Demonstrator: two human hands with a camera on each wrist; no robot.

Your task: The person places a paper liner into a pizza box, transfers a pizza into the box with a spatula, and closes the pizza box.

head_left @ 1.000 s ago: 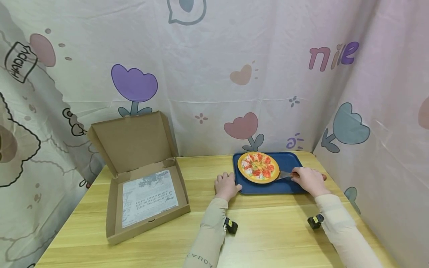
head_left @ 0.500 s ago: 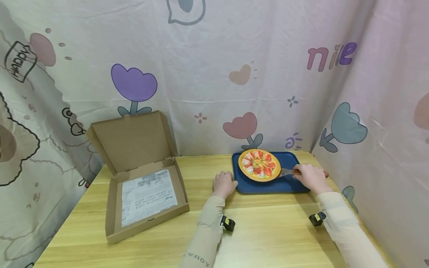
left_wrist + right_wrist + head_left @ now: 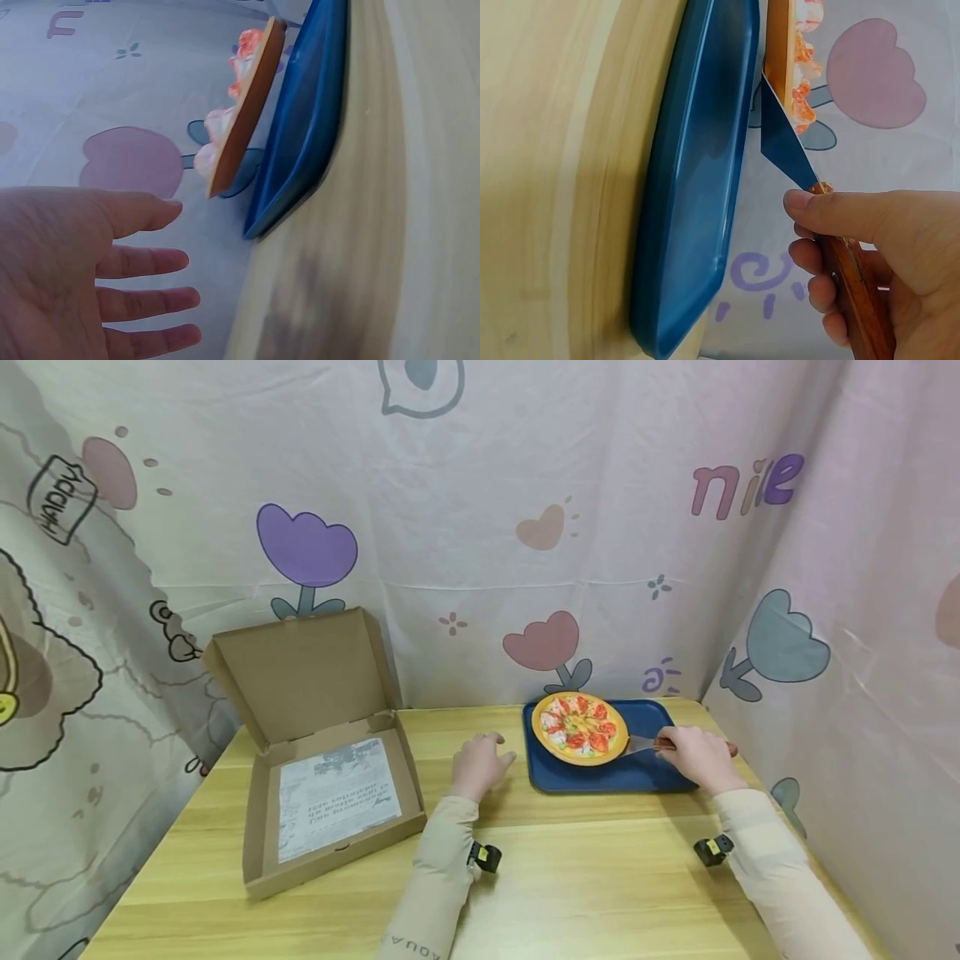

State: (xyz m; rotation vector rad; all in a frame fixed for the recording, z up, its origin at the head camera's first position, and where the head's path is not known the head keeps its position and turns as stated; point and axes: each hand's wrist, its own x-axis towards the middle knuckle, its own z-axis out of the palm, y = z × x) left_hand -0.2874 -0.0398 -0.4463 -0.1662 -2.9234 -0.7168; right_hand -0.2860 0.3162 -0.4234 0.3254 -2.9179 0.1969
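Observation:
My right hand (image 3: 701, 756) grips the brown wooden handle (image 3: 855, 296) of a spatula, whose metal blade (image 3: 784, 142) reaches under a toy pizza (image 3: 580, 728). The pizza, round with an orange rim and red and white toppings, is raised above the blue tray (image 3: 645, 777); a gap shows between them in both wrist views. Left of the tray, my left hand (image 3: 478, 766) is off the tray and holds nothing. Its fingers (image 3: 150, 304) are spread and nearly straight in the left wrist view.
An open cardboard pizza box (image 3: 262, 860) stands on the left of the wooden table (image 3: 570, 877), lid raised against the back. A printed paper sheet (image 3: 337, 797) lies in its base. A patterned curtain (image 3: 450, 510) closes off the back and sides.
The pizza has come up slightly off the tray on the spatula. My left hand has let go of the tray's left edge and moved left, toward the box.

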